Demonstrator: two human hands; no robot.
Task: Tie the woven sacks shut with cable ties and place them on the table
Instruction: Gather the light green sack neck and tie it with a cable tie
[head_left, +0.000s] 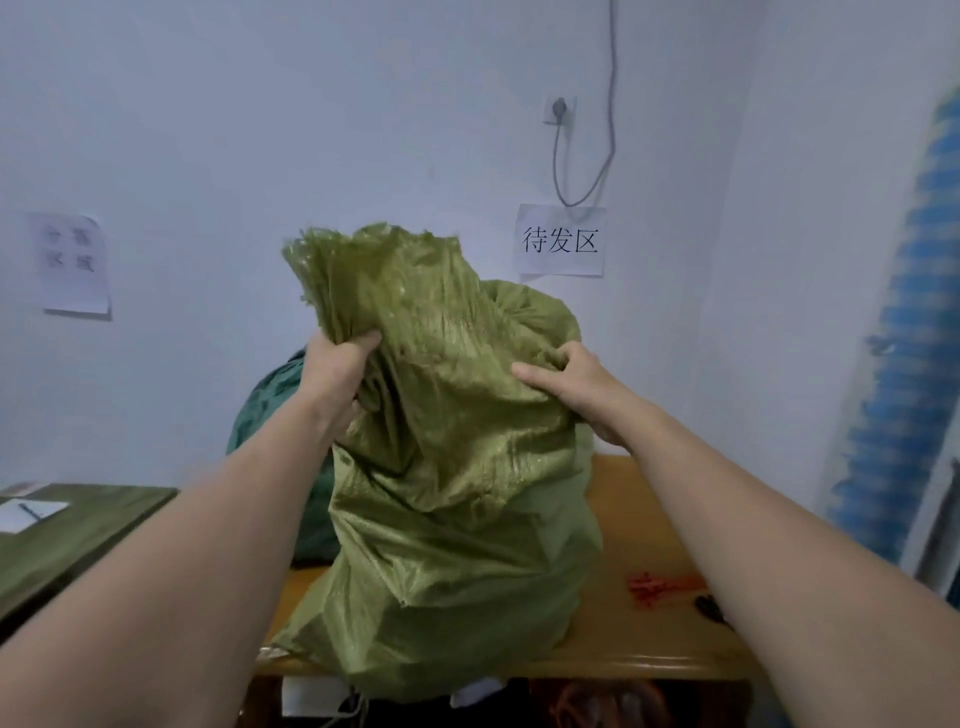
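One olive-green woven sack (457, 519), full and creased, upright on the near edge of the wooden table (649, 519), mouth frayed and untied. Gathered neck clenched in the left hand (337, 364); a fold of the shoulder gripped by the right hand (566, 384) (thumb laid flat on the weave). Just behind, a darker green sack (270, 405). Loose on the tabletop to the right, red cable ties (657, 587). Beyond, a pale wall with a paper sign (561, 240) and a socket (560, 109).

Dark sack (254, 415): mostly hidden behind green sack (457, 467). Sign (75, 262) at 9 o'clock: blurred, unreadable. Red ties (657, 587) at 4 o'clock: blurred
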